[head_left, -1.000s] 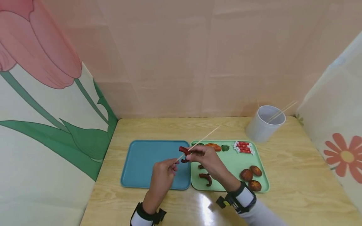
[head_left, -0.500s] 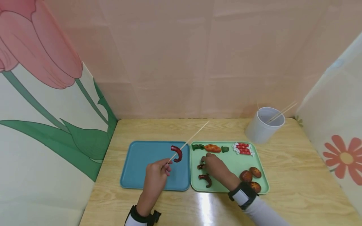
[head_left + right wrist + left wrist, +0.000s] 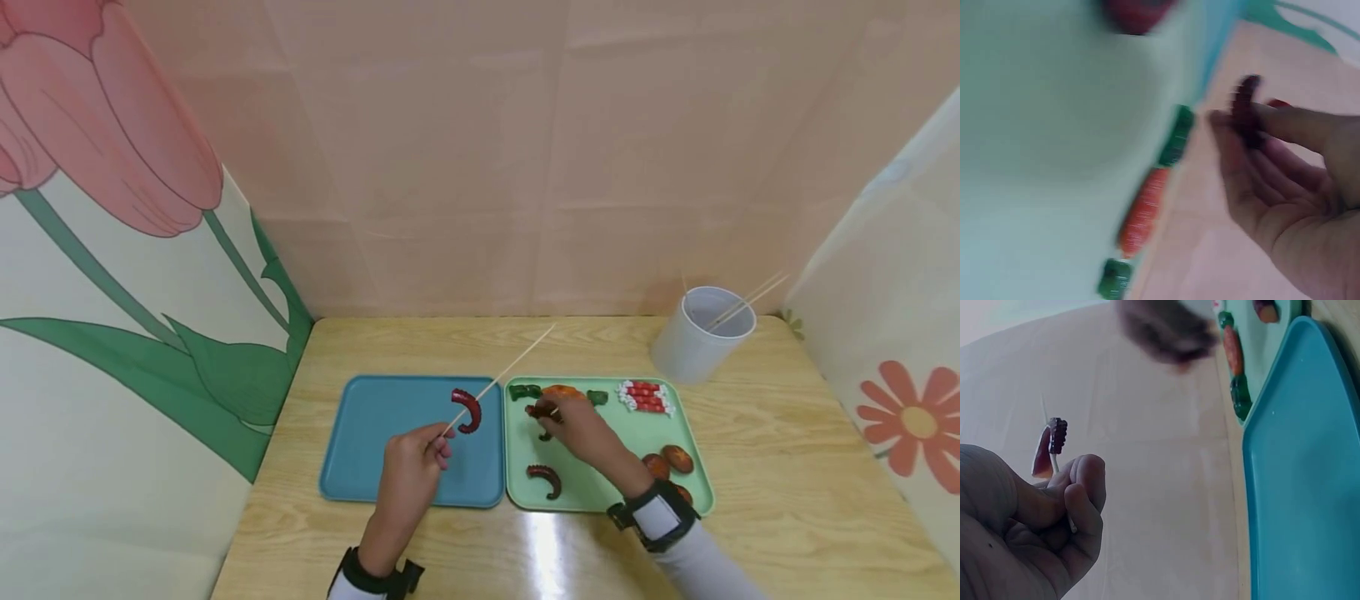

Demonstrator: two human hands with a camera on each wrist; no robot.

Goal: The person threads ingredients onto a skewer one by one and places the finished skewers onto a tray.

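My left hand [image 3: 412, 467] pinches a thin wooden skewer [image 3: 519, 357] near its lower end, above the blue tray [image 3: 367, 450]. A dark red curved octopus tentacle [image 3: 474, 412] is threaded on that skewer, its ridged suckers showing in the left wrist view. Over the green tray [image 3: 600, 496], my right hand [image 3: 588, 435] pinches a second tentacle [image 3: 1245, 112] between thumb and fingertips. A third tentacle [image 3: 547, 480] lies near the green tray's front left corner.
Along the green tray's back lie green pieces [image 3: 524, 391] and an orange piece [image 3: 1144, 212], then red-and-white wrapped sticks [image 3: 645, 396]. Several brown scored mushrooms [image 3: 678, 458] lie at its right. A white cup [image 3: 690, 346] with skewers stands behind.
The right hand let go of the skewered tentacle, reached down to the green tray and picked up another tentacle. The left hand drew the skewer slightly left and down.
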